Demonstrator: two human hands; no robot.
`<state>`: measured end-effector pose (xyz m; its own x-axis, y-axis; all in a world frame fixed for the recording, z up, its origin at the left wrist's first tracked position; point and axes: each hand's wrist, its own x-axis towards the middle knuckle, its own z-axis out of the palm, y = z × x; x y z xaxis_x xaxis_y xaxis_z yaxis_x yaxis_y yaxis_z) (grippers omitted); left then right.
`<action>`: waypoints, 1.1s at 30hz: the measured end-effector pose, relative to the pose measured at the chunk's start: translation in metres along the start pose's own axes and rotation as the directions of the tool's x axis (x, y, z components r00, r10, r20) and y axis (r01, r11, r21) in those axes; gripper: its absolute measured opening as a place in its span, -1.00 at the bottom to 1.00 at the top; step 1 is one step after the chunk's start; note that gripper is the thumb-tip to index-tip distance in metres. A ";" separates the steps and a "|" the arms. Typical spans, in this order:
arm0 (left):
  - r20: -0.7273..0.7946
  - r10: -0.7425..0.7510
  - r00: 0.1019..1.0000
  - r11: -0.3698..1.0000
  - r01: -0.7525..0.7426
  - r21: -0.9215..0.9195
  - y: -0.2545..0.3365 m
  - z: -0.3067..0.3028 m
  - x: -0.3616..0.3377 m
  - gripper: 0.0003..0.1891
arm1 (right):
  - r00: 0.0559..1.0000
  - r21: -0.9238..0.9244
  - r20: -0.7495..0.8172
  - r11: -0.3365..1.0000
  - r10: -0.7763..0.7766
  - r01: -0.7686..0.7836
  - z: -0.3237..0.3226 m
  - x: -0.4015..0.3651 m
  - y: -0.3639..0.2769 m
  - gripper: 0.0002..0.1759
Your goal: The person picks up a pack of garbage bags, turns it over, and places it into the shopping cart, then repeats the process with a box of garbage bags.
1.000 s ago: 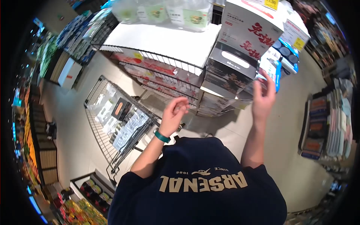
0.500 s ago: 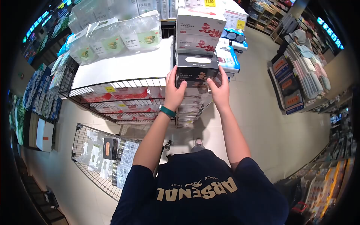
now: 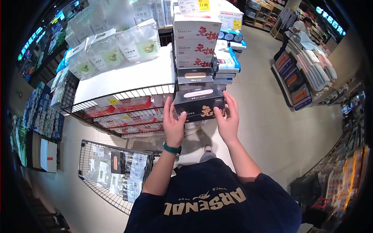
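Between both palms I hold a black box (image 3: 197,104) with an oval cutout on top and gold lettering on its front. My left hand (image 3: 174,122) grips its left end, thumb on the front face. My right hand (image 3: 228,116) is closed round the right end, its thumb also on the front. Just behind the held box, another black box (image 3: 194,77) sits on the stack. Above and behind it rise white boxes (image 3: 194,46) with red lettering.
Left of the stack is a wire-edged shelf (image 3: 132,75) with clear bags (image 3: 136,46) in a row. A shopping cart (image 3: 83,163) holding packs and a black box stands at lower left. Blue-and-white packs (image 3: 226,60) are right of the stack. A person (image 3: 299,29) stands by a towel display (image 3: 307,66).
The black box has come away from the stack toward my body, held in both hands. Another black box now shows behind it, under the white ones.
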<state>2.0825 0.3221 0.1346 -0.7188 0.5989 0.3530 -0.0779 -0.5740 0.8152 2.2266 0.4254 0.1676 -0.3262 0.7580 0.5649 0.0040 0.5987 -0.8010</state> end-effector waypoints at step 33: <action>0.057 -0.197 0.979 0.713 0.103 0.694 -0.047 -0.115 -0.075 -0.51 | 0.461 0.225 0.764 0.484 0.452 -0.846 0.047 -0.082 0.145 -0.57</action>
<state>2.0606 0.2403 0.0170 -0.6487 0.7312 0.2111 0.3494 0.0398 0.9361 2.2094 0.4381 -0.0037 -0.8704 0.4224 -0.2530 0.0656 -0.4098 -0.9098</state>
